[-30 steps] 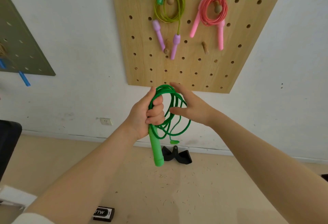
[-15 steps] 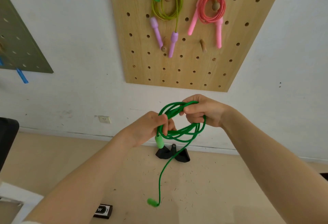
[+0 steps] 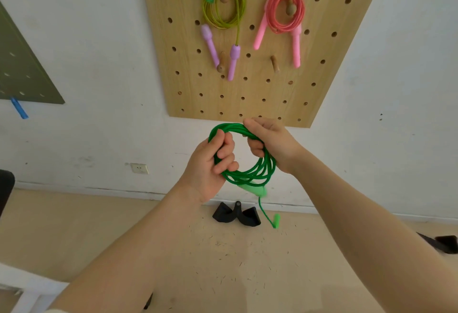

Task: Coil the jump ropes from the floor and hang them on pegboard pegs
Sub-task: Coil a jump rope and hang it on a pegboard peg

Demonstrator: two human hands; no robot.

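White wall fills most of the frame, and the wooden pegboard [image 3: 260,69] sits in the upper centre, with the beige floor [image 3: 74,233] along the bottom. On the board a yellow-green rope [image 3: 224,6] and a pink rope [image 3: 285,11] hang already coiled, each on its own peg. Below them two pegs are without a coil: one [image 3: 221,62] between the purple handles, and the free peg [image 3: 274,64] in the right centre of the board.

Just under the lower edge of the board, in the centre of the frame, both hands hold the green jump rope [image 3: 250,176]. The left hand [image 3: 210,164] grips the left side of the coil with curled fingers, and the right hand [image 3: 270,144] grips the upper right side in the same way. Half a second ago a long tail of rope hung down almost to the floor; now this tail is short, and the loops are gathered into one round ring. One green handle [image 3: 255,190] lies at the bottom of the ring, a little blurred, and the other handle [image 3: 276,221] dangles just below it.

So the coiling seems nearly finished. I judge that the next step is lifting the ring to one of these pegs. The loose end could slip out if the grip relaxes.
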